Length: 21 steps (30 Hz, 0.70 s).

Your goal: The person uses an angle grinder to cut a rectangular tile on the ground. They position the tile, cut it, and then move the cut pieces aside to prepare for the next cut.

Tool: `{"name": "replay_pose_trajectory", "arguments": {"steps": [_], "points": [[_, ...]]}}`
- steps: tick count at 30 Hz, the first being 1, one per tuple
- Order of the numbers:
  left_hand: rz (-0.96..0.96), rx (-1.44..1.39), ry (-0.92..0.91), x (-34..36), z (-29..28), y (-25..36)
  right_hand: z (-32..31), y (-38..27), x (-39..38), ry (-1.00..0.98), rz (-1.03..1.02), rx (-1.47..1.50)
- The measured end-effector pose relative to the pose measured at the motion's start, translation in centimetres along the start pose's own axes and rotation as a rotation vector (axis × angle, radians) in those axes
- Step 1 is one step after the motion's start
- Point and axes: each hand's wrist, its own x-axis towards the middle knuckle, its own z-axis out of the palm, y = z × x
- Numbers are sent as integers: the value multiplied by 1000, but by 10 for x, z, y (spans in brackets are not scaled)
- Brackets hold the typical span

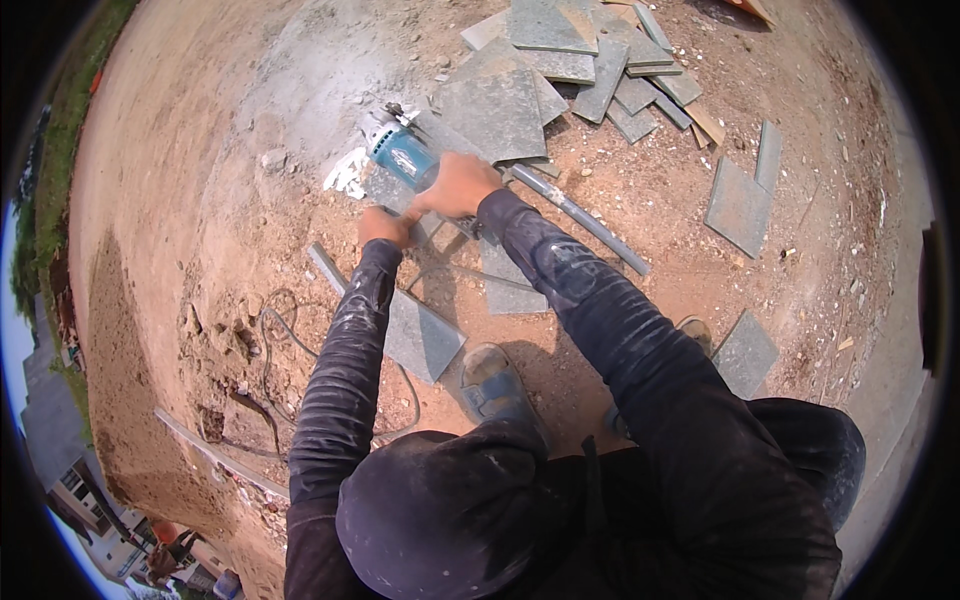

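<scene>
My right hand [460, 186] is wrapped around the rear of a teal angle grinder [404, 158], its metal head pointing away at the far left. Under the grinder lies a grey stone tile [382, 187], partly covered by the tool and my hands. My left hand [384, 228] is closed at the near edge of that tile, its thumb close to my right hand; its fingertips are hidden. Pale dust [330, 75] coats the ground beyond the grinder head. White scraps [347, 174] lie just left of it.
A heap of grey stone tiles [490, 105] spreads at the far middle. A metal tube [590, 225] lies right of my hands. More tiles [740, 207] lie at right, and one [420, 335] sits before my shoe [495, 385]. A thin cable [265, 340] loops on the dirt at left.
</scene>
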Motion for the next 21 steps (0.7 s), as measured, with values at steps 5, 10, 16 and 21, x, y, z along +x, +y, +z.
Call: {"name": "replay_pose_trajectory", "arguments": {"steps": [5,10,16,21], "points": [[-15,-25,-24,3,0,-1,-1,-1,-4,1,0,-13],[-12,-14,-25,-1,1,5,-2,4,-6,2,18,-6],[-30,-70,-8,8,4,-7,1,3,-8,12,-6,-10],[-45,-105,-25,3,1,-1,4,7,-8,26,-8,-8]]}}
